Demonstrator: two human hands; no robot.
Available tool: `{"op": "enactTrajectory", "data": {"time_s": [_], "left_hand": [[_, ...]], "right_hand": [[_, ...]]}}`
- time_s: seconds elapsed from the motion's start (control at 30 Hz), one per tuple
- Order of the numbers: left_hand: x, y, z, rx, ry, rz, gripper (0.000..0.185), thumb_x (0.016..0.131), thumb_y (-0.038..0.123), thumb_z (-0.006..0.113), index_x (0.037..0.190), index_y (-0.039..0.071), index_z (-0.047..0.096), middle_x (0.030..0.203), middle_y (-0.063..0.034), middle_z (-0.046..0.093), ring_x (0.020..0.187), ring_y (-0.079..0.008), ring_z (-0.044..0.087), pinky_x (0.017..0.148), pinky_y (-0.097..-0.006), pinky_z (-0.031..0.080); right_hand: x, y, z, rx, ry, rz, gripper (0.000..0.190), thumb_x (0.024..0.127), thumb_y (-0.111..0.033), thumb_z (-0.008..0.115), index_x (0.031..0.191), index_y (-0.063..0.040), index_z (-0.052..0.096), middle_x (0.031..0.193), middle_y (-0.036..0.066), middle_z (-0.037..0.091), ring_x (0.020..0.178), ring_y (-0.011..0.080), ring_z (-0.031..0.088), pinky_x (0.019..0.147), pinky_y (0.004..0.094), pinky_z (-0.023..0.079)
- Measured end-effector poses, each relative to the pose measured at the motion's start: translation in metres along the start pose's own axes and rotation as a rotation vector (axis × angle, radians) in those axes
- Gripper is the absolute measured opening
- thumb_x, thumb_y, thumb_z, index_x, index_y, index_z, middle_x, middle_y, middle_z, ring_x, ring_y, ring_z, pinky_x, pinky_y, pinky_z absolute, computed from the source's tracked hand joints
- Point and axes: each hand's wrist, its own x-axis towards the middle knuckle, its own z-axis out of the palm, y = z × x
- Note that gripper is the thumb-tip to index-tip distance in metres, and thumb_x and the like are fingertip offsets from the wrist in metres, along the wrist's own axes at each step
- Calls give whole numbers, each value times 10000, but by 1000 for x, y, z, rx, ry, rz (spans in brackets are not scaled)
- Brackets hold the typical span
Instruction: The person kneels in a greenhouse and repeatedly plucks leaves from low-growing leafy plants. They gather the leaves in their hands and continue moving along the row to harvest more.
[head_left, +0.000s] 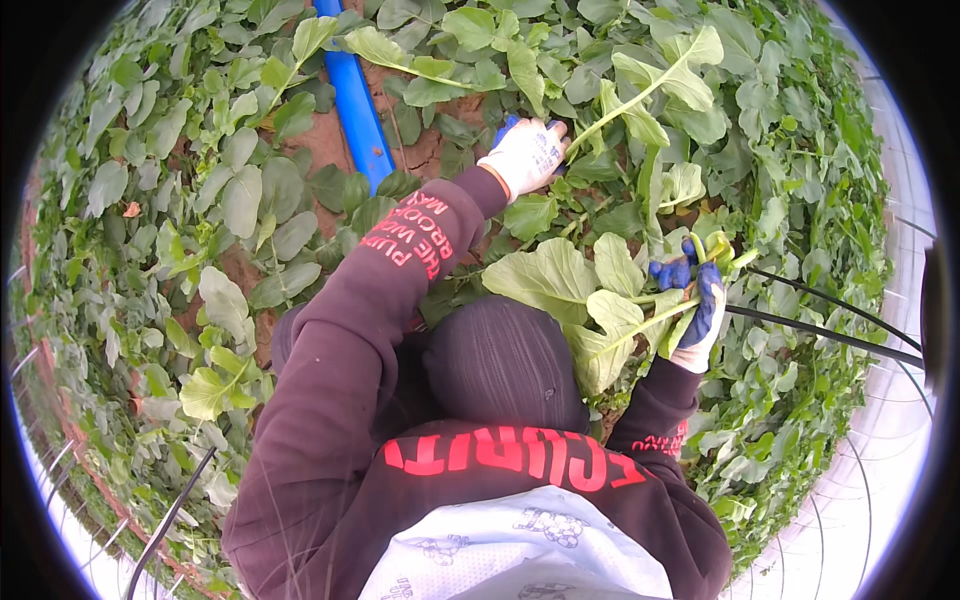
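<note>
My right hand (701, 307), in a white glove with a blue coated palm, is closed around a bunch of cut leaf stalks. Their pale ends poke out beyond the fingers, and the broad green leaves (551, 277) spread to the left, beside my dark-trousered knee (502, 364). My left hand (529, 154), gloved alike, reaches forward into the leafy plants with its back up. Its fingertips are partly hidden among the foliage. Right at those fingers, a long pale leaf stalk (622, 109) slants up to the right; whether it is gripped is unclear.
A flat blue hose (360, 112) runs along bare brown soil (319, 139) ahead on the left. Dense leafy plants (255, 187) surround me on both sides. Black cables (825, 330) cross at right. Whitish sheeting (900, 300) borders the bed at right.
</note>
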Motion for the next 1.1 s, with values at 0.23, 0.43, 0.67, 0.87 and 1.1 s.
{"op": "enactTrajectory", "data": {"time_s": [0.23, 0.43, 0.67, 0.87, 1.1], "left_hand": [[-31, -42, -56, -275, 121, 0, 419, 842, 368, 648, 1089, 32, 607, 1148, -142, 566, 977, -315, 613, 821, -400, 504], [-92, -81, -158, -1468, 405, -141, 254, 909, 209, 644, 1031, -13, 629, 876, -35, 650, 772, -125, 627, 729, -272, 515], [-166, 59, -246, -838, 76, 171, 334, 725, 244, 805, 942, 55, 637, 932, -103, 632, 737, -258, 645, 674, -339, 510], [-139, 105, -202, -1206, 380, 478, 417, 779, 141, 755, 1161, 69, 603, 1101, -143, 580, 1020, -370, 612, 826, -407, 522], [-140, 100, -190, -1268, 380, 806, 481, 842, 144, 643, 1290, 33, 510, 1250, -192, 513, 949, -346, 626, 776, -392, 552]], "right_hand": [[-9, -5, -3, -32, 0, -63, 489, 866, -252, 593, 1191, 104, 516, 757, 88, 576, 744, 232, 582, 819, 452, 489], [-19, -11, 15, -34, 2, -190, 452, 842, -204, 644, 1170, 85, 527, 847, 121, 612, 749, 238, 615, 848, 478, 507], [-44, -36, 48, -194, -351, -197, 525, 669, -245, 821, 1063, 23, 601, 1229, 233, 566, 1115, 310, 572, 960, 402, 451], [-53, -39, 56, -221, -561, -145, 609, 715, -309, 786, 1219, -36, 581, 1166, 130, 638, 1142, 310, 576, 1129, 517, 234], [-29, -52, 71, -322, -686, -357, 365, 945, -395, 493, 823, -71, 612, 800, 149, 683, 763, 308, 659, 1030, 576, 327]]}}
